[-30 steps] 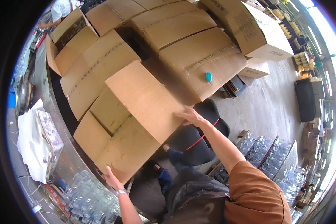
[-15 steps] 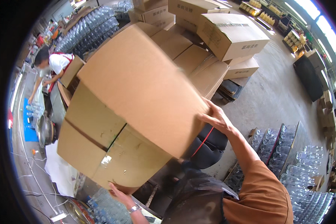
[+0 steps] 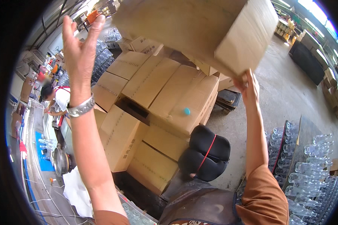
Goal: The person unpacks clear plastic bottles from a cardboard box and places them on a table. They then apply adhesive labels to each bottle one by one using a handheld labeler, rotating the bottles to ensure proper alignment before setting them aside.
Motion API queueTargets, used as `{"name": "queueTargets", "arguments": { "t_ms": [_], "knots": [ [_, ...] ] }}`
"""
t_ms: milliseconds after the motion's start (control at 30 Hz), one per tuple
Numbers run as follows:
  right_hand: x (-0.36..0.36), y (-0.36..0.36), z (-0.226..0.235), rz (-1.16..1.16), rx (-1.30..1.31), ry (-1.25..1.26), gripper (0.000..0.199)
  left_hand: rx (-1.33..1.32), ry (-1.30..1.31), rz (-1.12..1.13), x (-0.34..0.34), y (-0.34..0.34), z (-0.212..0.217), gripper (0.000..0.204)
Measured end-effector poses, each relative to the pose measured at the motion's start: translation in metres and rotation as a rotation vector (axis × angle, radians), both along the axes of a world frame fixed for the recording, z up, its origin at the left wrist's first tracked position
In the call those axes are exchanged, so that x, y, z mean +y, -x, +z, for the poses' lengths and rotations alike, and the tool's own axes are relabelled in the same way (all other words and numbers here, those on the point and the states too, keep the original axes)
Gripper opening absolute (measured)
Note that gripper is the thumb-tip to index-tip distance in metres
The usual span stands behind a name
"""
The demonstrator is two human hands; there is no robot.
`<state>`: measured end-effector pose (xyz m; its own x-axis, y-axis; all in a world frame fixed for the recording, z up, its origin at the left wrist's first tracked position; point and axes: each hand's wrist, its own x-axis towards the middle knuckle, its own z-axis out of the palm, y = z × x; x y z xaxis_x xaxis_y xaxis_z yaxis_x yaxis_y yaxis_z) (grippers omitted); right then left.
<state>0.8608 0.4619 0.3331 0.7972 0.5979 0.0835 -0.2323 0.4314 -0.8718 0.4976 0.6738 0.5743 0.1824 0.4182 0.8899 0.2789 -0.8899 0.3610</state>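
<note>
A large cardboard box (image 3: 248, 41) hangs tilted at the top of the view, partly cut off by the upper edge. My right hand (image 3: 248, 88) holds its lower right corner, fingers closed against the cardboard. Raised at the upper left, my left hand (image 3: 80, 52) has its fingers apart and nothing in them; a gap shows between it and the box. Below the hands stand several stacked cartons (image 3: 150, 80), with a round turquoise piece (image 3: 187, 111) lying on one. A dark slot shows between the cartons.
A black padded seat (image 3: 204, 153) with a red band stands right in front of me. Glass jars and bottles (image 3: 308, 168) crowd the right side. At the left, another person (image 3: 60, 95) bends over a workbench with a blue mat (image 3: 44, 152) and a metal pan (image 3: 61, 161).
The box has gone up and away from me, uncovering the cartons beneath. My left hand has let go of its lower side and risen; my right hand has moved up and away with the box.
</note>
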Motion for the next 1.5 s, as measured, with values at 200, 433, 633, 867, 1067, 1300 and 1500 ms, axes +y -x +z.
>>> {"name": "queueTargets", "arguments": {
  "t_ms": [200, 433, 633, 867, 1067, 1300, 1500],
  "knots": [
    [0.072, -0.066, 0.039, 0.024, -0.229, 0.331, 0.071, 0.263, 0.198, 0.047, -0.018, 0.015, -0.135, 0.079],
    [0.107, -0.094, -0.021, 0.034, -0.276, 0.468, 0.069, 0.325, 0.993, 0.124, -0.086, 0.127, -0.312, 0.072],
    [0.125, -0.051, -0.163, 0.09, -0.616, 0.723, 0.042, 0.154, 1.427, 0.162, -0.187, 0.183, -0.415, 0.069],
    [0.106, 0.138, -0.337, 0.607, -1.419, 1.107, 0.025, 0.313, 1.638, 0.224, -0.35, 0.224, -0.481, 0.065],
    [-0.057, 0.298, -0.368, 1.896, -1.859, 0.774, 0.031, 0.317, 1.874, 0.379, -0.454, 0.243, -0.484, 0.063],
    [-0.168, 0.332, -0.497, 2.473, -2.81, -0.037, 0.066, -0.003, 1.932, 0.502, -0.545, 0.241, -0.481, 0.059],
    [-0.176, 0.329, -0.562, 2.264, -2.985, 0.024, 0.047, -0.253, 1.906, 0.596, -0.63, 0.255, -0.474, 0.053]
  ]
}}
